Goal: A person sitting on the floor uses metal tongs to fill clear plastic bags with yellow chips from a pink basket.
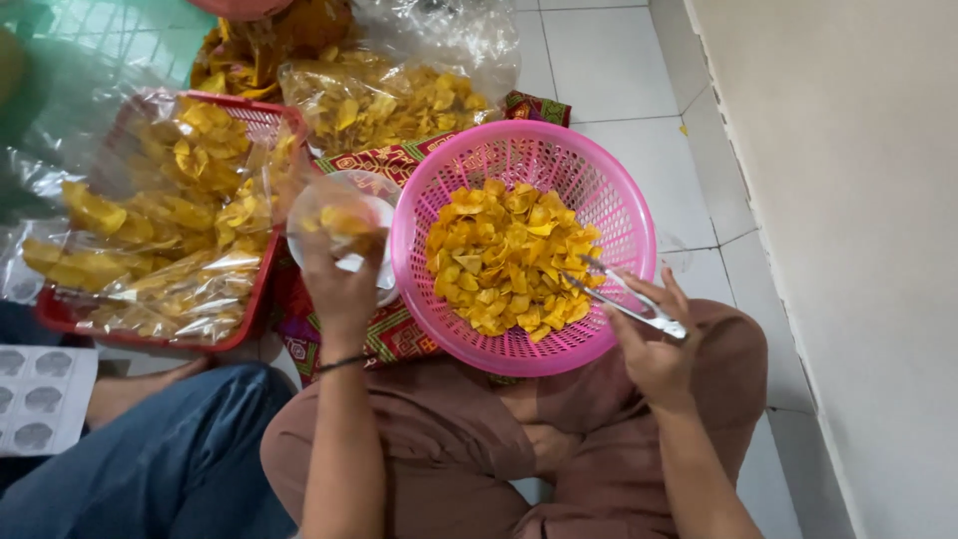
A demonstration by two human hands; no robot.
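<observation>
The red crate at the left is the biggest thing here. It is lined and heaped with clear bags of yellow chips, most of them flat and crumpled, none with a label that can be made out. Above it, near the top edge, a larger open bag holds more loose chips. A red patterned cloth lies on the tiled floor under the containers.

Next in size is the round pink basket, resting at the person's knees and about half full of loose chips.

The step in hand looks like filling a small pack from the basket. The right hand is closed around metal tongs, whose tips reach into the chips on the basket's right side. The left hand is clamped on a small clear bag, held up just left of the basket rim with a few chips already inside.

The next move would call for pinching chips without crushing them and keeping the bag's mouth open toward the tongs.

At the far left, a white sheet of round grey stickers lies by another person's jeans.
</observation>
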